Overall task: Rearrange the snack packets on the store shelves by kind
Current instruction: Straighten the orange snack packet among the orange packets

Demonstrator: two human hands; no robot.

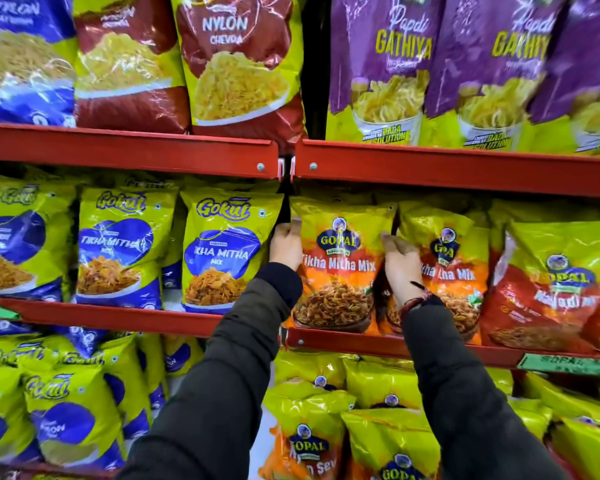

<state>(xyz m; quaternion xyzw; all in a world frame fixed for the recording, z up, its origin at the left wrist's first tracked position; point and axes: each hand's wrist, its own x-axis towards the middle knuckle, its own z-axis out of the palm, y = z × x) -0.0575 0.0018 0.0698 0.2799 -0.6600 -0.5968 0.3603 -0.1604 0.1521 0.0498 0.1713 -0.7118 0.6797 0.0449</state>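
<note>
In the head view, a glossy yellow-and-orange plastic snack packet printed "Gopal Tikha Mitha Mix" [340, 268] is seen standing upright on the middle red metal shelf [395, 344], at the left end of the right-hand bay. It is gripped at both side edges. The left hand [286, 245] is placed on its upper left edge, with the thumb laid on the packet's front and the fingers [282, 229] curled behind the edge, so that they are clamped on the packet. The right hand [400, 263] is placed at the packet's right edge, its fingers [390, 241] bent together and tucked into the seam between this packet and a second, matching yellow-and-orange Gopal packet [451, 271] that touches it just to the right of those fingers. Whether the edge is truly pinched there cannot be told. Both arms are covered by dark padded sleeves [222, 375], and a red thread band [418, 299] is worn on the right wrist.

Further right of the right fingers, a yellow-and-red Gopal packet [548, 289] is stood. Just left of the left fingers, yellow-and-blue Gokul Tikha Mitha Mix packets [222, 251] are lined up. Above the hands, purple Papdi Gathiya bags [388, 64] and a maroon Nylon Chevda bag [236, 64] are shelved.
</note>
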